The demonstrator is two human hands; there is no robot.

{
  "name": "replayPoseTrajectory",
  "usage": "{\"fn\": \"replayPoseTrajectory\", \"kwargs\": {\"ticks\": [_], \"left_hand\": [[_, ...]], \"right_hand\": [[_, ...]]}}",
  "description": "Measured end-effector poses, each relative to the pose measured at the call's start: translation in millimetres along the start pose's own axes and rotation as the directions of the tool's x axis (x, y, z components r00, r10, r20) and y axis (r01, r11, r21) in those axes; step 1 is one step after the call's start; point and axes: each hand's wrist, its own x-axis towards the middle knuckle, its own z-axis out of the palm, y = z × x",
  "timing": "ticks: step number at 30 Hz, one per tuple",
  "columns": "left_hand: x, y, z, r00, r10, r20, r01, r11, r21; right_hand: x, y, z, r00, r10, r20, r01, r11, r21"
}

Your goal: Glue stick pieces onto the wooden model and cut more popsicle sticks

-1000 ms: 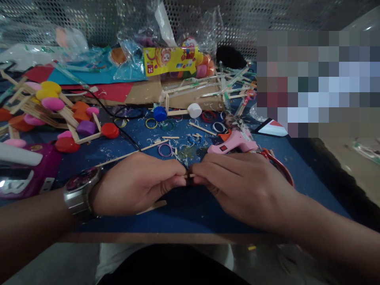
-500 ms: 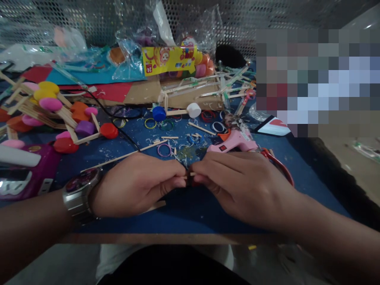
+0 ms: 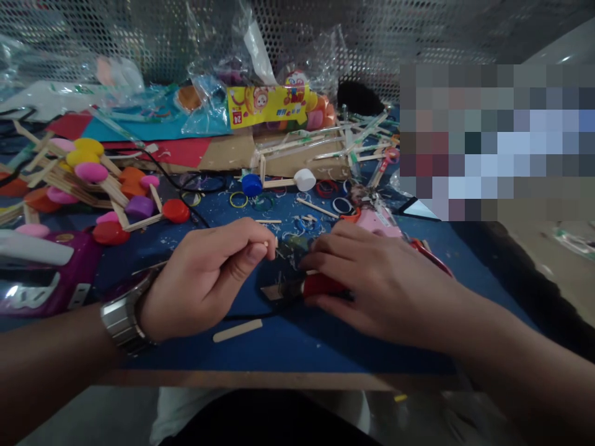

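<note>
My left hand [image 3: 209,275], with a metal watch on its wrist, is closed in a pinch. A pale end of a small wooden stick piece [image 3: 266,246] shows between thumb and forefinger. My right hand [image 3: 367,279] hovers low over a red-handled tool [image 3: 323,285] with a flat metal end, its kind unclear. Thumb and fingers are apart on either side of the red handle; the fingertips are blurred, and I cannot tell whether they touch it. Below the left hand, a flat wooden craft stick [image 3: 238,331] lies on the blue table.
At left stand stick frames with coloured caps [image 3: 90,172] and a purple device [image 3: 77,266]. A pink glue gun [image 3: 381,222] lies beyond my right hand. Rubber bands, wood scraps and a yellow-labelled bag [image 3: 267,106] lie farther back. A black cord [image 3: 162,167] crosses the table.
My hands were together, pinching a small wooden stick between them. Now they are apart: the left has lifted slightly, the right has opened, and the red-handled tool shows between them.
</note>
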Motion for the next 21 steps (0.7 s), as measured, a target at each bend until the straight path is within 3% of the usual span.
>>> {"fn": "replayPoseTrajectory", "kwargs": {"ticks": [4,12,21], "left_hand": [[-1.0,0.6,-0.8,0.999,-0.027,-0.018,0.027,1.000,-0.015],[-1.8,2.1,-4.0,0.998,-0.055,0.009,0.055,0.998,0.009],[-3.7,0.7,-3.2,0.995,0.069,0.073,-0.060,0.991,-0.119]], "right_hand": [[-0.4,1.9,1.5,1.000,-0.011,0.028,0.011,0.999,0.033],[3.7,-0.4,-9.6,0.955,-0.133,-0.267,0.157,0.985,0.070],[0.3,-8.5,-7.8,0.942,-0.168,-0.289,0.168,0.985,-0.025]]}}
